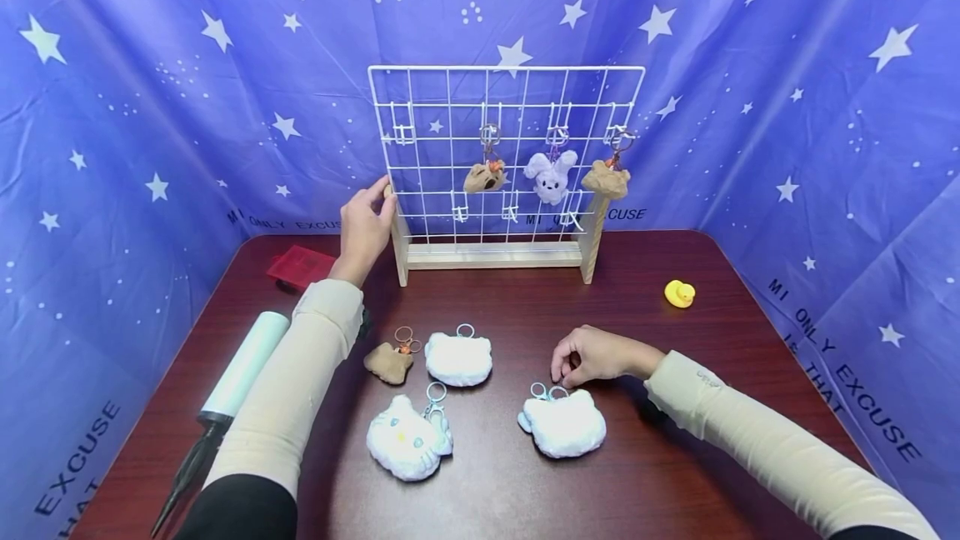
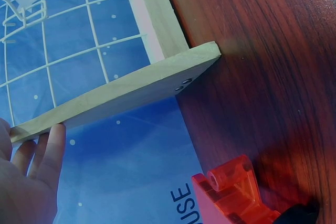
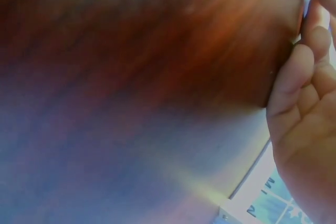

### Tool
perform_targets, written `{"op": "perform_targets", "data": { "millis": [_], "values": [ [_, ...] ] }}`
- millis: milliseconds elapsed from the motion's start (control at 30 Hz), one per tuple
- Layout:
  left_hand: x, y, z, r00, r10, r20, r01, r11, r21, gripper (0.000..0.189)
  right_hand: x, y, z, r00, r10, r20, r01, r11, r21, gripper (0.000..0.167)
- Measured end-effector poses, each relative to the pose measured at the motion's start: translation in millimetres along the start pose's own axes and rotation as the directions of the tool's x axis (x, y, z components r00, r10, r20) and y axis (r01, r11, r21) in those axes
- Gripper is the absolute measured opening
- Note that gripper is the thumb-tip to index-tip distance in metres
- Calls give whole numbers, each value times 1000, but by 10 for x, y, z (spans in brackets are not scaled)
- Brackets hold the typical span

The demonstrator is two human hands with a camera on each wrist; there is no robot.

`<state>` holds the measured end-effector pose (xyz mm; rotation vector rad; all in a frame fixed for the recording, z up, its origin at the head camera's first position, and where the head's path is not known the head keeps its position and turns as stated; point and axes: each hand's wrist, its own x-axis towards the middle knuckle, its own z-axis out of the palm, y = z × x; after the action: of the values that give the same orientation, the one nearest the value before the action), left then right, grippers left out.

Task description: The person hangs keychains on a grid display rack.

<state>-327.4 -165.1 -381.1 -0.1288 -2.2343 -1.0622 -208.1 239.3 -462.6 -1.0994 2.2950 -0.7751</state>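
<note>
While three plush keychains (image 1: 551, 179) hang, four others (image 1: 459, 360) lie unhung.
Left hand (image 1: 364, 227) grips the rack (image 1: 491, 255); right hand (image 1: 602, 353) curls beside a white plush (image 1: 568, 427), pinching or not I cannot tell.

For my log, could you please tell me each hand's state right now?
Left hand: holding the pale wooden side post of the white wire-grid rack.
Right hand: fingers curled beside a white, rounded plush keychain; grip cannot be told.

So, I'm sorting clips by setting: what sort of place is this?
Probably a small staged tabletop booth: a star-printed curtain hangs behind and on both sides of a dark table, and a wire display rack with hanging plush keychains stands on it.
</note>
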Motion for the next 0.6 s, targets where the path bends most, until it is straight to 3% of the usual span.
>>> {"op": "perform_targets", "data": {
  "millis": [167, 433, 600],
  "values": [
    [-1, 4, 4, 1000, 5, 1, -5, 1000, 1, 35, -10, -26, -36, 999, -17, 37, 16, 1000, 6, 28],
    [-2, -6, 2, 1000, -1, 10, 1, 1000, 6, 36, -10, -26, -29, 994, -107, 9, 108, 993, -38, 25],
    [-1, -5, 0, 1000, 6, 9, -6, 1000, 1, 36, 9, -41, -1, 995, -95, 2, 95, 995, -29, 27]
  ]
}}
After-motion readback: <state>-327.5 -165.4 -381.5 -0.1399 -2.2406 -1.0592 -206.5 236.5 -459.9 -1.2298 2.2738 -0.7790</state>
